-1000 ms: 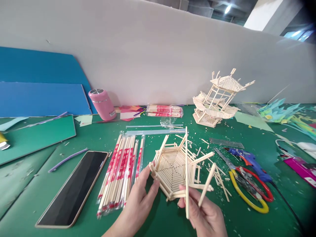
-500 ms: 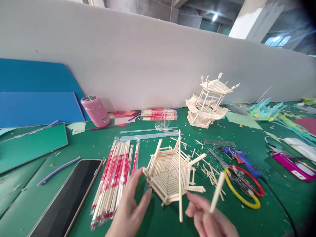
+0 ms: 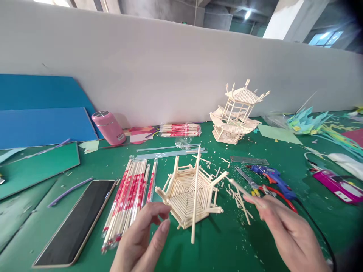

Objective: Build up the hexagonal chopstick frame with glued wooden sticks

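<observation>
A hexagonal base of chopsticks (image 3: 184, 198), with short posts sticking out at its corners, sits in front of me. One long chopstick (image 3: 195, 192) lies across it, its near end jutting past the front edge. My left hand (image 3: 141, 236) is just left of the base, fingers curved, thumb and forefinger apart, holding nothing. Off to the right, my right hand (image 3: 289, 226) is closed on another chopstick (image 3: 241, 188), whose tip points toward the upper left. Short cut pieces of stick (image 3: 241, 206) are scattered between this hand and the base.
Wrapped chopsticks (image 3: 126, 198) and a phone (image 3: 76, 223) lie left. Right are a blue glue gun (image 3: 273, 179), red-handled cutters (image 3: 283, 196) partly behind my hand, and a magenta power strip (image 3: 337, 185). A chopstick pagoda (image 3: 236, 113) and pink cup (image 3: 109, 127) stand by the wall.
My right hand has moved right, away from the base, and its chopstick now tilts to the left. The left hand has drawn back slightly, its fingers more curled. The view has shifted a little.
</observation>
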A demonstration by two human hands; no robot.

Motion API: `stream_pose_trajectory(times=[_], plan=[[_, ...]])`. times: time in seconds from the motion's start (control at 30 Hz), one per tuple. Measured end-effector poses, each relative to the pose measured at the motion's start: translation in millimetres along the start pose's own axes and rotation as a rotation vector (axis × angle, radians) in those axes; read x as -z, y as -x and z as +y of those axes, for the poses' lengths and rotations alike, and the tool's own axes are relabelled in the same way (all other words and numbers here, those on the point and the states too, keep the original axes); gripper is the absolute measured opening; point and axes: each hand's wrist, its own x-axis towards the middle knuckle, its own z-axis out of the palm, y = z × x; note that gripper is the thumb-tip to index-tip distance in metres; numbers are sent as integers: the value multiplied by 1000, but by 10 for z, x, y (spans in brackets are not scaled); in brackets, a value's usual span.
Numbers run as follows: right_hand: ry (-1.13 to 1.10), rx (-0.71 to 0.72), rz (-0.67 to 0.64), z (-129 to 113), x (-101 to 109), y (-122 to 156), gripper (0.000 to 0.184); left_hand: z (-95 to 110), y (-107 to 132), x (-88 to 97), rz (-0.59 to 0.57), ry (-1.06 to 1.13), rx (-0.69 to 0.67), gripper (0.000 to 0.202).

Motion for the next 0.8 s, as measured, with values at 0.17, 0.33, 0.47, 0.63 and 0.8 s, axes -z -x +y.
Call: stream_pose_trajectory(times=[0.17, 0.33, 0.47, 0.63, 0.8], plan=[[116, 115, -121, -5, 120, -199, 22, 219, -88, -79, -125, -82, -18, 17], [159, 226, -223, -60, 135, -330, 18, 275, -116, -216, -175, -65, 17, 26], [165, 250, -272, -70, 115, -364, 17, 223, -185, -296, -261, -82, -20, 25], [68, 195, -334, -126, 49, -341, 14, 229, -283, -328, -374, -150, -9, 15], [-108, 168, -374, -262, -138, -332, 22, 274, -325, -333, -471, -133, 7, 16]])
